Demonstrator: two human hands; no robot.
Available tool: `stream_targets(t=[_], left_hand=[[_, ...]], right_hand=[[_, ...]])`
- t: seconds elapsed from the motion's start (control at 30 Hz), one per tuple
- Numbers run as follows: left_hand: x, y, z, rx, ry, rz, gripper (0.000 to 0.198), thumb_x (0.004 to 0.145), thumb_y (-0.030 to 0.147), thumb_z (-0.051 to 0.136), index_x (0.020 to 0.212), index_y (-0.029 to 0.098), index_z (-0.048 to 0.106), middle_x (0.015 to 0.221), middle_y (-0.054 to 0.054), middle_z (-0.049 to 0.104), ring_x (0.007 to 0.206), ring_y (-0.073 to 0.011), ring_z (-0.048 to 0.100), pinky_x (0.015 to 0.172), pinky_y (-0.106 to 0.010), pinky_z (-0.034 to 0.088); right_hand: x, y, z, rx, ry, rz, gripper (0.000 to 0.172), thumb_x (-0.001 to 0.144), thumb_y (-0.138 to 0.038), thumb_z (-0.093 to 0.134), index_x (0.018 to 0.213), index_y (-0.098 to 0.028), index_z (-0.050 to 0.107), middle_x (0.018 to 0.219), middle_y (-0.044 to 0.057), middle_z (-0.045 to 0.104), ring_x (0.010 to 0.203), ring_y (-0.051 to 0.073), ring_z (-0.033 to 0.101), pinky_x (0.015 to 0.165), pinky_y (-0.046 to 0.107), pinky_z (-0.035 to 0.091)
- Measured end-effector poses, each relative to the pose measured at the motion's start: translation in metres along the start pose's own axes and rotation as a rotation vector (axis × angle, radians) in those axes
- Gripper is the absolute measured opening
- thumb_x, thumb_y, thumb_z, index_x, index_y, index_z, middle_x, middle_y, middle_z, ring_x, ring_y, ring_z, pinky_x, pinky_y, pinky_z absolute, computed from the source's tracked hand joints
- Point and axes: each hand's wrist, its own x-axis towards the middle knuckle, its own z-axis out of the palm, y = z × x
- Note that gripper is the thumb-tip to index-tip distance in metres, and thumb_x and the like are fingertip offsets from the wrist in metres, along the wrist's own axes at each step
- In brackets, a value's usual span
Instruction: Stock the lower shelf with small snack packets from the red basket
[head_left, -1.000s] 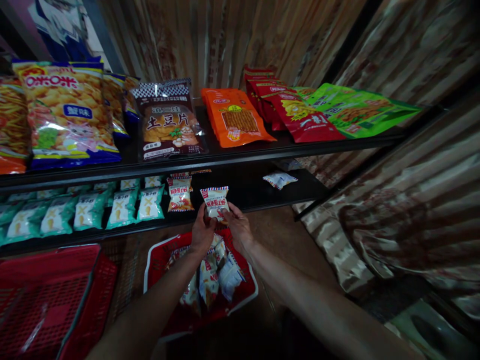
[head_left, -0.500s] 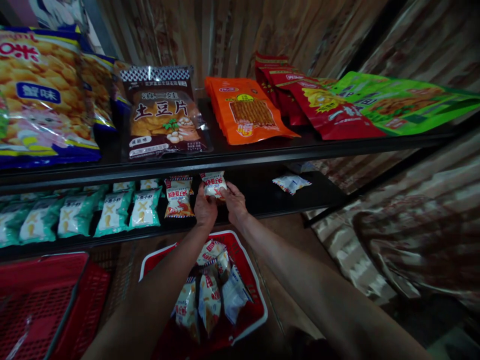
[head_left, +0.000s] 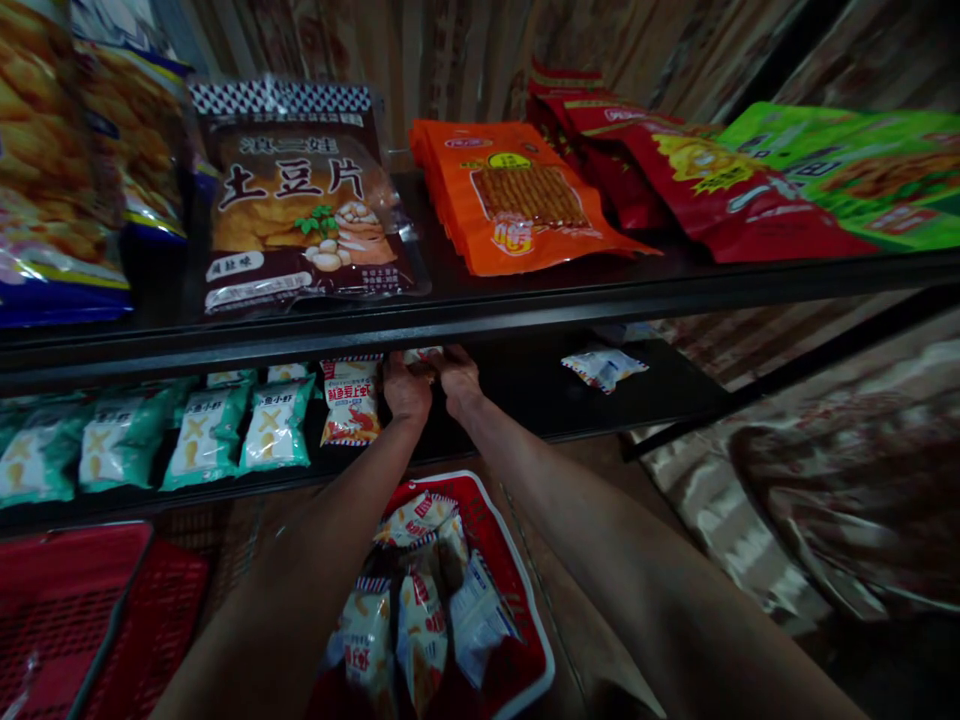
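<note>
Both my hands reach under the upper shelf onto the lower black shelf (head_left: 525,405). My left hand (head_left: 406,388) and my right hand (head_left: 456,376) are closed on a small red-and-white snack packet (head_left: 422,355), mostly hidden by the upper shelf's edge. Just left of it stands a matching packet (head_left: 349,405). Below my arms, a red basket (head_left: 517,590) on the floor holds several more of these packets (head_left: 420,600).
Teal snack packets (head_left: 210,435) line the lower shelf's left part; a lone white packet (head_left: 604,367) lies to the right. The upper shelf (head_left: 480,305) carries large brown, orange, red and green bags. Another red basket (head_left: 67,610) sits bottom left. Patterned fabric hangs at right.
My hands have carried the small packet up from above the basket and pushed it back onto the lower shelf, under the upper shelf's edge. The view has moved closer.
</note>
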Motion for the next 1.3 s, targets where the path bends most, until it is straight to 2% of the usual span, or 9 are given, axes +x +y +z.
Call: stream_targets(t=[0.2,0.53,0.8,0.93,1.07,1.2,1.3], left_hand=[[0.007,-0.004,0.013,0.038,0.011,0.02,0.036,0.076,0.005,0.048,0.107,0.015,0.062,0.104,-0.014,0.066,0.104,-0.0246,0.06,0.093,-0.035,0.044],[0.015,-0.014,0.031,0.064,0.049,0.055,0.019,0.083,0.013,0.045,0.092,0.015,0.062,0.1,-0.014,0.065,0.104,-0.0254,0.058,0.097,-0.039,0.043],[0.017,-0.016,0.032,0.042,0.082,0.029,0.03,0.079,0.007,0.043,0.101,0.013,0.062,0.108,-0.017,0.063,0.107,-0.0257,0.058,0.1,-0.039,0.042],[0.016,-0.016,0.035,0.052,0.091,0.004,0.036,0.077,0.004,0.041,0.107,0.009,0.06,0.111,-0.02,0.061,0.109,-0.027,0.057,0.1,-0.039,0.041],[0.012,-0.017,0.038,0.015,0.096,-0.026,0.041,0.079,0.004,0.04,0.115,0.009,0.057,0.111,-0.019,0.061,0.109,-0.0267,0.057,0.099,-0.039,0.041],[0.01,-0.017,0.038,-0.011,0.101,-0.038,0.046,0.081,0.005,0.039,0.125,0.008,0.051,0.113,-0.02,0.06,0.11,-0.0262,0.057,0.098,-0.038,0.042],[0.01,-0.017,0.039,-0.019,0.115,-0.04,0.048,0.081,0.005,0.039,0.128,0.006,0.048,0.115,-0.021,0.059,0.112,-0.0263,0.056,0.099,-0.038,0.041]], right_hand=[[0.014,0.012,0.003,-0.057,0.004,-0.007,0.019,0.07,-0.019,0.062,0.088,-0.016,0.064,0.085,0.002,0.071,0.077,0.015,0.066,0.07,0.027,0.052],[0.034,0.036,0.002,-0.355,-0.015,-0.129,0.021,0.072,-0.029,0.06,0.092,-0.022,0.064,0.089,0.0,0.071,0.083,0.015,0.066,0.075,0.027,0.051],[0.048,0.029,-0.005,-0.443,-0.04,-0.059,0.019,0.074,-0.034,0.061,0.085,-0.021,0.069,0.082,0.001,0.071,0.08,0.017,0.066,0.072,0.027,0.051],[0.055,0.019,-0.004,-0.463,-0.002,-0.02,0.02,0.08,-0.026,0.053,0.082,-0.016,0.07,0.087,0.005,0.072,0.086,0.017,0.066,0.079,0.029,0.05],[0.059,0.011,0.0,-0.396,-0.031,-0.001,0.02,0.081,-0.024,0.052,0.086,-0.016,0.07,0.091,0.006,0.072,0.091,0.016,0.065,0.084,0.03,0.049],[0.061,0.008,0.004,-0.162,-0.122,0.06,0.021,0.083,-0.032,0.055,0.091,-0.018,0.068,0.083,0.004,0.072,0.077,0.016,0.066,0.072,0.028,0.052],[0.066,0.01,0.007,-0.123,-0.153,0.045,0.022,0.085,-0.037,0.055,0.092,-0.019,0.067,0.073,0.003,0.071,0.065,0.016,0.065,0.066,0.03,0.053]])
